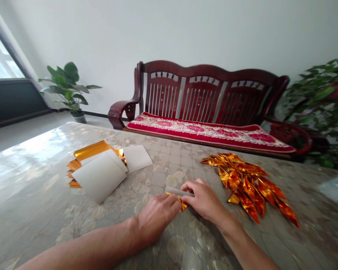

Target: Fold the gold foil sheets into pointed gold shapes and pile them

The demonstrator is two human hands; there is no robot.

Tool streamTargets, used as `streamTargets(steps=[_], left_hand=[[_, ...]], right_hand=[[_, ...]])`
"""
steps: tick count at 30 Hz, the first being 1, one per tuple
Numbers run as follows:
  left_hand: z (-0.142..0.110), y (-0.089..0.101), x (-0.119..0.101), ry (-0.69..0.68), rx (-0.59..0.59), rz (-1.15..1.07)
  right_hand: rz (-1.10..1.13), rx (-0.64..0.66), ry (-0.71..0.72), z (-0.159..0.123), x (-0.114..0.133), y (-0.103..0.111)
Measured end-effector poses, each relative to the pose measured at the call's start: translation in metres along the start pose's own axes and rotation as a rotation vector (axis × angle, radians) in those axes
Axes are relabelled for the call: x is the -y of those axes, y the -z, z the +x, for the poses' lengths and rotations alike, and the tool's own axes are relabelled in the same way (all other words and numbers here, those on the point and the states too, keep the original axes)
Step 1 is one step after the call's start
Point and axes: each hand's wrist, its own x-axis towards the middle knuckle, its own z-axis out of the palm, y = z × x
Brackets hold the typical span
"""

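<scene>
Between my two hands is a small sheet of gold foil paper [178, 192], white on its back and partly rolled or folded over. My left hand [159, 215] is closed on its near left part, with the fingertips bent down over it. My right hand [202, 198] pinches its right end between thumb and fingers. Part of the paper is hidden under the fingers. Right of my right hand lies a heap of folded gold foil pieces [249, 185] with pointed ends. To the left is a loose stack of gold foil paper sheets [101, 174], several with the white side up.
A patterned cover lies over the table [73, 221]. Beyond its far edge stands a dark red wooden bench [202, 93] with a red floral seat cover [195, 128]. Potted plants [70, 88] stand at both sides. A blurred clear plastic item [336, 187] lies at the table's right.
</scene>
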Motion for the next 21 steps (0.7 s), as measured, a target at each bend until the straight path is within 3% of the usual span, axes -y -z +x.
streamTargets(steps=[9,14,21], left_hand=[[0.013,-0.003,0.009,0.266,-0.144,0.007],[0.016,0.002,0.011,0.226,-0.140,0.198],[0.013,-0.003,0.018,0.095,-0.170,0.281]], right_hand=[[-0.051,-0.029,0.058,-0.009,0.002,-0.002],[-0.112,-0.042,0.093,-0.012,0.004,-0.003],[-0.225,-0.117,0.195,-0.017,0.008,-0.006]])
